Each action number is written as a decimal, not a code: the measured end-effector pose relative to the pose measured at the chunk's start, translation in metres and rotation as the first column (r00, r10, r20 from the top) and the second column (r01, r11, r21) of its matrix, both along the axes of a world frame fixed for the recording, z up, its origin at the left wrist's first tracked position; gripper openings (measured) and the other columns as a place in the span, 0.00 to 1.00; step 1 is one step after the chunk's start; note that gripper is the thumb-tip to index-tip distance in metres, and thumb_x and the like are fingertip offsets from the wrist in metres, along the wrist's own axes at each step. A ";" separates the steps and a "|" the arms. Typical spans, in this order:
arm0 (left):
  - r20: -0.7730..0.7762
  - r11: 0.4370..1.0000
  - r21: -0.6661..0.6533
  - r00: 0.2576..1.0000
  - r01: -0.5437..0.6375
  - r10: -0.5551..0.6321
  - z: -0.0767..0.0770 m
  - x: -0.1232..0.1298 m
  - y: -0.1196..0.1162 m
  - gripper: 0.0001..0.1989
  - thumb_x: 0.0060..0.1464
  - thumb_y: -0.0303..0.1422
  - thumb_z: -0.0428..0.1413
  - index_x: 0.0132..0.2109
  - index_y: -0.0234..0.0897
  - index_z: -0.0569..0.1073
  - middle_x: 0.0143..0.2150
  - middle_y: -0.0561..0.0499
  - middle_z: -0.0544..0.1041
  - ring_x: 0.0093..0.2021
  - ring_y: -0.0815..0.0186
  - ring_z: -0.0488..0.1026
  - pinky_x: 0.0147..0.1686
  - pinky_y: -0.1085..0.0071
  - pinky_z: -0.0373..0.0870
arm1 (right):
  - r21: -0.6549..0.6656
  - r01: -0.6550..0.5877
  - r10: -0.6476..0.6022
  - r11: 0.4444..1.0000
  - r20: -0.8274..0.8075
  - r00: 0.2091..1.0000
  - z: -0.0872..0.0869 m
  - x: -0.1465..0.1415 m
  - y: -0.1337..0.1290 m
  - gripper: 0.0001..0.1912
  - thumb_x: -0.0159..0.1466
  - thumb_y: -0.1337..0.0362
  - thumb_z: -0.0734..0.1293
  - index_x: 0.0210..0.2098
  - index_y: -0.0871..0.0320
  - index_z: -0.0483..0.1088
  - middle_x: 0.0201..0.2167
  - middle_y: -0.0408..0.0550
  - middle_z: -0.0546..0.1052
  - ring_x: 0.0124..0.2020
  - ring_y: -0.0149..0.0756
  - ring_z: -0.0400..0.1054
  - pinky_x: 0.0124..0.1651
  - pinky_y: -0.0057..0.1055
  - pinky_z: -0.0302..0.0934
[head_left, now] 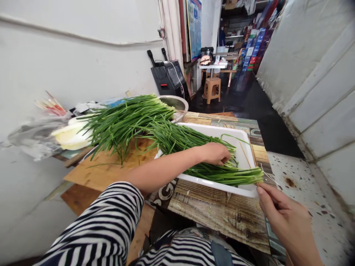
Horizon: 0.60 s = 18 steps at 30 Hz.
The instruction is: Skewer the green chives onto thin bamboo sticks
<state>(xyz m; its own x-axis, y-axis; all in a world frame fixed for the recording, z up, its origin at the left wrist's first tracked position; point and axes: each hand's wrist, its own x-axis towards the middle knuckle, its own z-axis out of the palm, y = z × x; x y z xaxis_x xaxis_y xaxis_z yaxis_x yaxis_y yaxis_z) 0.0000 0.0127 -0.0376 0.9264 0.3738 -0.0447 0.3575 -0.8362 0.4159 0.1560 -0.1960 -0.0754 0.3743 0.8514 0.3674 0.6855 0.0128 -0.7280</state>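
1. The white tray (222, 130) sits on a wood-patterned tabletop (222, 210); a strip of that top shows along its near rim, with a narrower one past its right end.
2. Inside the tray, long green chives (180, 140) fill the left and middle; their leaves spill over the left rim, and the right end shows white plastic.
3. Beyond the table's right edge, a dark floor (277, 122) runs back beside the wall.
4. The left hand (215, 152) reaches down among the chives, fingers curled; the fingertips are hidden, so I cannot tell whether they grip.
5. The right hand (283, 210) has thumb and fingers drawn together at the near right corner, perhaps on a thin straw, though this is too small to be sure.
6. A leafy heap (124, 118) lies above a smooth wooden board (94, 173), partly covering a round metal bowl (183, 103).
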 end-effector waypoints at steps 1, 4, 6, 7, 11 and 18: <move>0.009 1.000 0.012 1.000 0.006 -0.006 -0.001 0.001 0.000 0.07 0.37 0.24 0.64 0.22 0.36 0.73 0.24 0.52 0.73 0.27 0.68 0.66 0.27 0.71 0.54 | -0.002 0.001 -0.001 1.000 0.001 1.000 -0.001 0.001 -0.001 0.18 0.60 0.51 0.65 0.38 0.57 0.78 0.27 0.47 0.80 0.25 0.34 0.74 0.32 0.26 0.70; 0.102 0.998 -0.047 0.994 -0.036 0.041 -0.003 0.002 0.002 0.05 0.41 0.24 0.61 0.23 0.34 0.72 0.25 0.50 0.74 0.27 0.68 0.67 0.28 0.72 0.57 | 0.001 0.010 -0.010 1.000 0.009 1.000 -0.005 0.003 -0.001 0.19 0.59 0.50 0.65 0.38 0.58 0.78 0.28 0.48 0.80 0.25 0.35 0.74 0.33 0.27 0.71; 0.192 0.963 -0.236 0.965 -0.129 0.176 -0.002 0.002 0.004 0.02 0.46 0.25 0.58 0.27 0.33 0.73 0.26 0.50 0.75 0.26 0.69 0.68 0.29 0.73 0.60 | -0.008 0.000 0.000 1.000 -0.009 1.000 -0.005 0.003 -0.001 0.19 0.59 0.51 0.65 0.39 0.58 0.78 0.29 0.48 0.80 0.26 0.35 0.74 0.33 0.27 0.71; 0.223 0.913 -0.371 0.938 -0.170 0.266 -0.001 0.003 0.004 0.01 0.48 0.26 0.57 0.30 0.32 0.73 0.26 0.50 0.75 0.25 0.70 0.69 0.29 0.73 0.62 | -0.013 -0.007 0.007 1.000 -0.026 1.000 -0.005 0.003 0.000 0.19 0.60 0.51 0.65 0.39 0.58 0.78 0.29 0.48 0.80 0.26 0.35 0.74 0.34 0.27 0.71; 0.245 0.629 -0.762 0.832 -0.152 0.498 0.005 0.006 0.000 0.04 0.52 0.26 0.55 0.34 0.27 0.73 0.26 0.50 0.76 0.23 0.74 0.70 0.30 0.74 0.67 | -0.022 -0.018 0.016 1.000 -0.083 0.996 -0.001 0.000 0.003 0.19 0.59 0.51 0.65 0.39 0.59 0.78 0.31 0.49 0.81 0.27 0.35 0.75 0.34 0.27 0.71; 0.278 0.554 -0.819 0.742 -0.150 0.611 0.013 0.009 -0.006 0.08 0.51 0.28 0.58 0.37 0.26 0.78 0.28 0.47 0.79 0.23 0.76 0.70 0.23 0.79 0.59 | -0.020 -0.017 0.014 1.000 -0.099 0.995 0.002 -0.003 0.005 0.19 0.59 0.51 0.65 0.38 0.59 0.79 0.28 0.49 0.80 0.25 0.35 0.74 0.32 0.28 0.70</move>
